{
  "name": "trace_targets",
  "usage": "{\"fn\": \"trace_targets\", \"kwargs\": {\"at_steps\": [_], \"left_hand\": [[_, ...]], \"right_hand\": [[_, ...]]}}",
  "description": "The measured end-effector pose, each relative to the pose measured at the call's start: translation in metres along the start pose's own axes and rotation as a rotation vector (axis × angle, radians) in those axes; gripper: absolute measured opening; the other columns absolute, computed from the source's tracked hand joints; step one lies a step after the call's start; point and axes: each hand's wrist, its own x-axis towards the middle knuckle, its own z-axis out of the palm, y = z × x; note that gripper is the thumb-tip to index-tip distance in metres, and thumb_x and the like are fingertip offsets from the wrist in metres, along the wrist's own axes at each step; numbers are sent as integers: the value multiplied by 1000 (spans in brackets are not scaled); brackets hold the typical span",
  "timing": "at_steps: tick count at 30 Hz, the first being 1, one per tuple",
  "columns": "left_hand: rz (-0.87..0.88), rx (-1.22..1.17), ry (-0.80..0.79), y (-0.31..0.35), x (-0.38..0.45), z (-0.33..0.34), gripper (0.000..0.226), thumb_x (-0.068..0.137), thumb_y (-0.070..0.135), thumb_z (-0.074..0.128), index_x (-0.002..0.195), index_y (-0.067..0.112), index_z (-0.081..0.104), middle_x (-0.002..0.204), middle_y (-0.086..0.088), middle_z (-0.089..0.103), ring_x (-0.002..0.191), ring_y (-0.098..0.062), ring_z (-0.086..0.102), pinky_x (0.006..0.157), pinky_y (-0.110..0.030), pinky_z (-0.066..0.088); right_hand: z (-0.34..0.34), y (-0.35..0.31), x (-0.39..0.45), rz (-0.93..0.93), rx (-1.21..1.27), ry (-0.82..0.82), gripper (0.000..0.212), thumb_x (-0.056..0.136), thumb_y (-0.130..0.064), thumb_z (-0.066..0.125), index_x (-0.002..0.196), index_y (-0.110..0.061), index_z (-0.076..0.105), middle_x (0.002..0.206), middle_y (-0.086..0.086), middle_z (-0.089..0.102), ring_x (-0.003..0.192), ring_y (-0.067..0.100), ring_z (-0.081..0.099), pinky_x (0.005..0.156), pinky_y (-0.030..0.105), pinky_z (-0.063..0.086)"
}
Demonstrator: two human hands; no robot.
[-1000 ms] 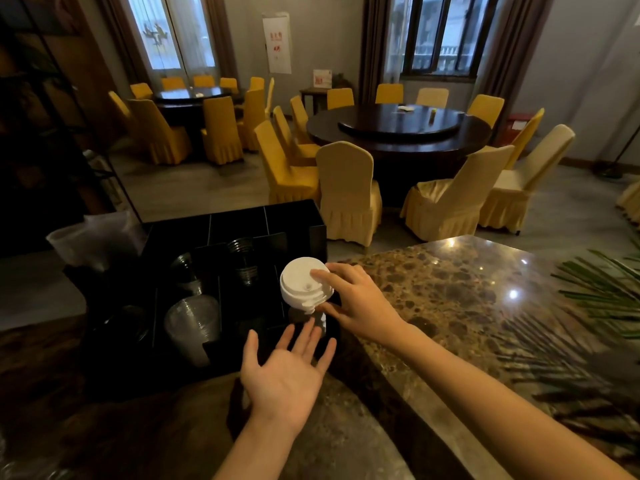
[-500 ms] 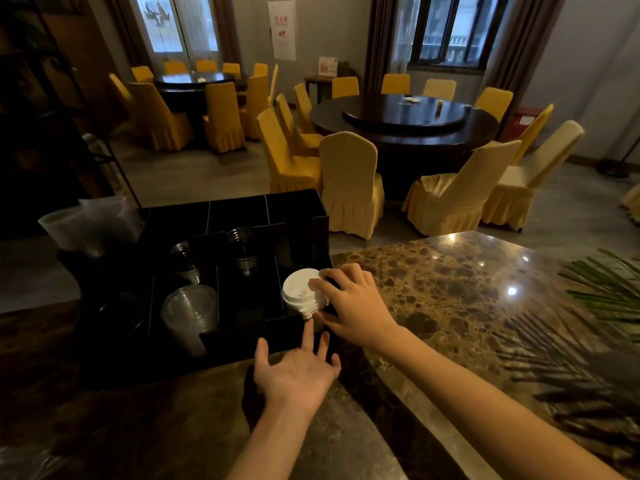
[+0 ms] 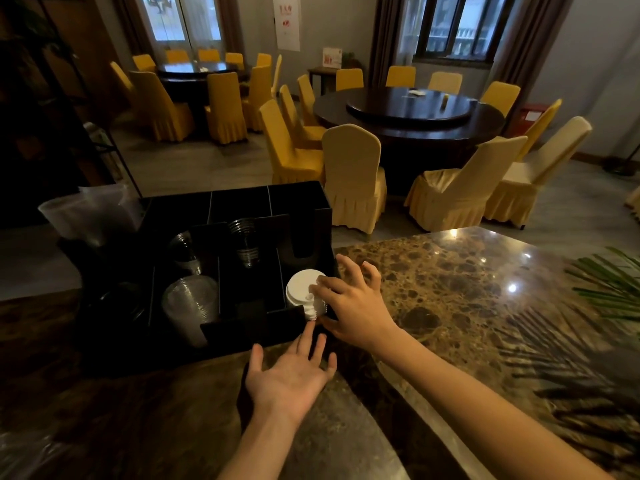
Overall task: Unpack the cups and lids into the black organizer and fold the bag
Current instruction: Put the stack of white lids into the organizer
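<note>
White plastic lids (image 3: pixel 304 292), nested in a short stack, sit in the front right compartment of the black organizer (image 3: pixel 239 209), tilted with the top face turned toward the person. The right hand (image 3: pixel 353 306) pinches the stack, index fingertip on the top lid and thumb under its near edge, other fingers spread above the organizer's right wall. The left hand (image 3: pixel 291 375) is open and empty, palm up, fingertips at the front wall just below the stack. Clear cups (image 3: pixel 190 306) fill the compartments to the left, and a clear plastic bag (image 3: pixel 93 213) rests at the organizer's far left corner.

The step in hand looks like seating the lids. Done well, the stack goes fully down behind the front wall before the pinch opens (a tilted stack may fan out). The open left palm could steady the lower lids. Folding the bag remains.
</note>
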Motion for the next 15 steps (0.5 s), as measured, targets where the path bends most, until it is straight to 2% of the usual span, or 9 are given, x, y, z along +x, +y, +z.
{"fn": "trace_targets", "kwargs": {"at_steps": [3,7,11,15], "left_hand": [[-7,16,-25,1,2,0,86,89,67,37,153,11,35,145,-19,56,149,-36,28,114,-58,17],[-5,33,-38,2,2,-2,86,88,69,37,153,12,36,145,-19,56,150,-36,27,114,-59,16],[-12,64,-52,5,-2,-4,87,88,69,37,154,12,35,145,-18,57,149,-34,30,116,-57,15],[-18,116,-59,6,-9,-3,86,89,68,38,155,13,35,146,-16,57,148,-34,32,119,-57,14]], "right_hand": [[-2,-2,3,-5,-48,-27,54,79,-47,77,131,-31,70,137,-9,69,153,37,35,114,58,12],[-3,-1,6,-27,-46,-72,56,85,-49,72,137,-29,64,146,-8,61,159,37,20,116,60,4],[-3,1,4,-52,-27,-127,63,90,-52,68,146,-25,56,155,-5,54,161,36,6,119,65,4],[-9,0,2,-58,-55,-145,66,92,-55,61,150,-27,50,157,-7,51,162,32,2,119,63,3]]}}
